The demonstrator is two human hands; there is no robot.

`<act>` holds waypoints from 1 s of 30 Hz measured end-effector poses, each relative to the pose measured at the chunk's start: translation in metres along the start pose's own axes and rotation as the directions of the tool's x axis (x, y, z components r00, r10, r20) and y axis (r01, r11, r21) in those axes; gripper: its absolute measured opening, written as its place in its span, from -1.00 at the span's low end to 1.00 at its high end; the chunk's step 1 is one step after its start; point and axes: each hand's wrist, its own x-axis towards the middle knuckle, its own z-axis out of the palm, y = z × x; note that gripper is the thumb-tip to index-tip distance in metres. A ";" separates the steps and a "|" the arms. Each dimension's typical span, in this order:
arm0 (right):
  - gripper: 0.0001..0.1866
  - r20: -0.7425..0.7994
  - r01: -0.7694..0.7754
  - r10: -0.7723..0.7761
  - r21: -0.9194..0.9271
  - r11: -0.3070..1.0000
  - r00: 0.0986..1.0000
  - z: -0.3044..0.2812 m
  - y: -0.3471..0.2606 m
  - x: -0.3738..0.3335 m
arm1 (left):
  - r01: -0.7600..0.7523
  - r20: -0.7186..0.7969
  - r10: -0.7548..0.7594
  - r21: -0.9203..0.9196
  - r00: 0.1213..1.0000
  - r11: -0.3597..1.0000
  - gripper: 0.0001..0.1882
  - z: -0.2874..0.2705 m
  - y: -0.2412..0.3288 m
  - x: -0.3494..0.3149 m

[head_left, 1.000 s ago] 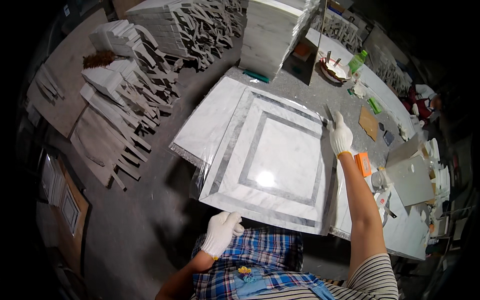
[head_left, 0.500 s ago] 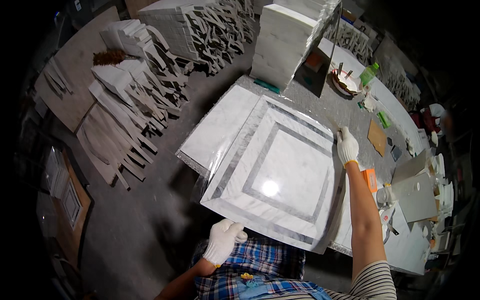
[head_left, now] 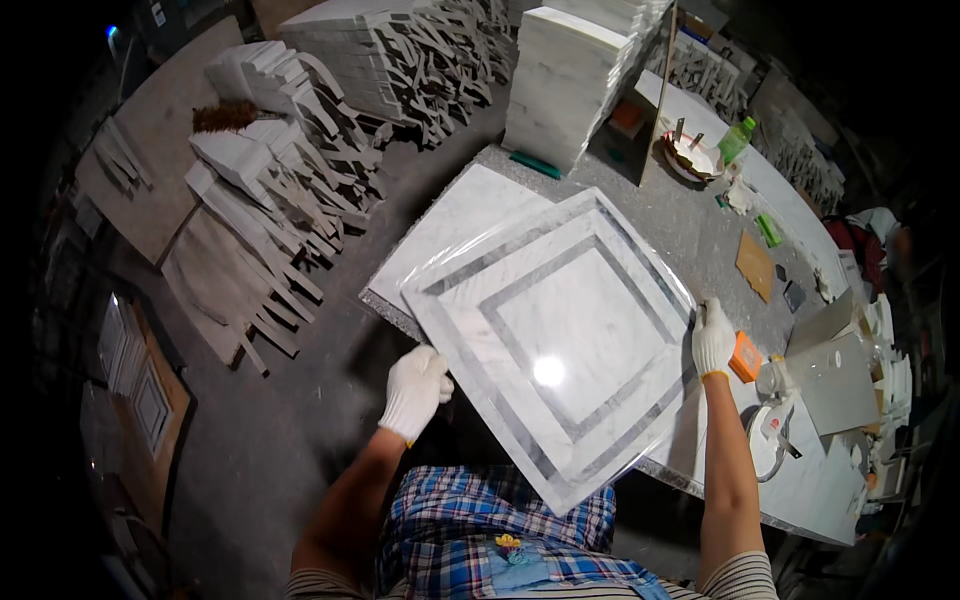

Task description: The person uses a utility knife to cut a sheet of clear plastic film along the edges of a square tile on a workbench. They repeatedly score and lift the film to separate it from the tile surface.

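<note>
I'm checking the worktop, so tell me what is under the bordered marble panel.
Under the panel, a white slab shows beyond its upper-left edge and grey worktop beyond its upper-right one. Whatever lies beneath its middle is covered.

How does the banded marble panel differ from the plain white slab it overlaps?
Pattern: the banded panel carries two dark grey bands, one inside the other; the plain slab has only faint grey veining.
Cover: the panel's face is almost fully visible; the slab is partly hidden behind it.
Glare: the panel shows a bright round reflection; the slab's visible part shows none.
Shared: mostly white, grey-marbled faces.
</note>
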 end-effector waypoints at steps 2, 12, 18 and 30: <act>-0.81 -0.004 -0.014 0.014 0.007 1.000 1.000 -0.005 0.002 -0.016 | -0.031 -0.045 0.038 0.145 0.998 0.989 -0.79 -0.005 0.005 0.010; -0.80 0.092 -0.086 0.098 -0.131 0.988 0.991 -0.041 0.008 -0.087 | -0.053 -0.055 0.316 0.944 0.947 0.324 -0.39 0.001 0.043 0.037; -0.80 0.082 -0.062 0.070 -0.106 0.993 0.994 -0.060 0.008 -0.126 | -0.124 -0.052 0.418 0.916 0.907 0.382 -0.35 -0.005 0.041 0.026; -0.81 -0.081 -0.018 0.044 0.298 0.954 0.996 -0.110 -0.083 -0.165 | 0.243 0.014 -0.245 0.057 0.970 0.968 -0.46 -0.027 -0.075 -0.101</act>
